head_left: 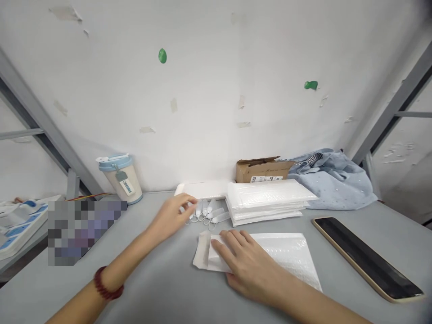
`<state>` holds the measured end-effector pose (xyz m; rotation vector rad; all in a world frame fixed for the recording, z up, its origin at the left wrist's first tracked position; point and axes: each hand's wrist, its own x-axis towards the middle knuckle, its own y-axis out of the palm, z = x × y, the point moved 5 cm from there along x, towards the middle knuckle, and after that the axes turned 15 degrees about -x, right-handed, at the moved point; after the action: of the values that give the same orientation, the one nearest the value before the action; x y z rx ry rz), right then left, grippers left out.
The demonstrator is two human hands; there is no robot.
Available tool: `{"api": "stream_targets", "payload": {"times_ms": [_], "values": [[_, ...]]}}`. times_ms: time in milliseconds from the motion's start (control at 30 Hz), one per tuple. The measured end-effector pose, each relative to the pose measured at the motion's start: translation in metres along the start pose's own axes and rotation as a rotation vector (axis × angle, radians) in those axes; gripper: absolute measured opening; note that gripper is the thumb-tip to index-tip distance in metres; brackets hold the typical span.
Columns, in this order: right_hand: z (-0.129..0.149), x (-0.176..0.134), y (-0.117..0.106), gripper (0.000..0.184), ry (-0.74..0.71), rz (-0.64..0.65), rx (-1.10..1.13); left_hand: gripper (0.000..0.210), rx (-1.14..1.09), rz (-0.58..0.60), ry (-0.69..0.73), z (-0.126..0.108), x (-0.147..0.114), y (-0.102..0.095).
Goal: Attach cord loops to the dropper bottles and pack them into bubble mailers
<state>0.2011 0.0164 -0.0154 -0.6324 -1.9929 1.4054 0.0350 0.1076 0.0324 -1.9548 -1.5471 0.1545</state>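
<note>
My left hand (174, 212) hovers over the left end of a small cluster of white tags with metal rings (211, 210). Its fingers are loosely curled, a small gap shows between thumb and forefinger, and I see nothing between them. My right hand (248, 265) lies palm down on a white bubble mailer (286, 252), fingers stretched across it near its left end. The mailer lies flat, its flap (201, 252) folded out to the left. Part of the mailer is hidden under the hand and forearm.
Behind the tags are a stack of white bubble mailers (270, 195) and a flat white item (205, 190). A cardboard box (263, 171) and light blue cloth (334, 180) sit at the back right. A phone (367, 258) lies right; a tumbler (123, 180) and power strip (27, 225) stand left.
</note>
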Motion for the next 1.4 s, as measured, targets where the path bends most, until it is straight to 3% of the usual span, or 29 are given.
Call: {"api": "stream_targets", "payload": {"times_ms": [100,200,333,433,567,633,733,900,1100,1267,1400], "values": [[-0.001,0.001,0.000,0.048,0.003,-0.009,0.016,0.025,0.126,0.156,0.082,-0.006,0.011,0.038],[-0.003,0.001,0.002,0.049,0.007,-0.012,0.028,0.020,0.276,0.234,0.104,-0.005,0.014,0.070],[-0.005,0.001,0.004,0.045,0.008,0.000,0.055,0.009,0.349,0.265,0.100,-0.005,0.018,0.088],[-0.007,0.000,0.005,0.047,0.017,0.022,0.094,0.008,0.319,0.259,0.099,-0.008,0.022,0.082],[-0.015,0.000,0.006,0.068,0.033,0.035,0.193,0.021,0.204,0.172,0.061,-0.010,0.019,0.042],[-0.021,0.000,0.007,0.079,0.043,0.038,0.236,0.026,-0.051,0.131,-0.067,-0.002,0.010,0.020],[-0.030,0.000,0.011,0.084,0.073,0.049,0.281,0.028,-0.187,0.227,-0.203,0.012,-0.009,0.007],[-0.030,0.002,0.017,0.077,0.101,0.048,0.321,0.027,-0.217,0.271,-0.221,0.027,-0.038,0.023],[-0.022,0.003,0.014,0.073,0.084,0.037,0.352,0.047,-0.298,0.364,-0.094,0.017,-0.054,0.052],[-0.021,0.004,0.012,0.071,0.087,0.076,0.346,0.029,-0.138,0.063,-0.001,0.023,-0.050,0.039],[-0.020,0.004,0.014,0.071,0.085,0.096,0.334,0.029,0.016,0.038,0.195,0.020,-0.041,0.043]]}}
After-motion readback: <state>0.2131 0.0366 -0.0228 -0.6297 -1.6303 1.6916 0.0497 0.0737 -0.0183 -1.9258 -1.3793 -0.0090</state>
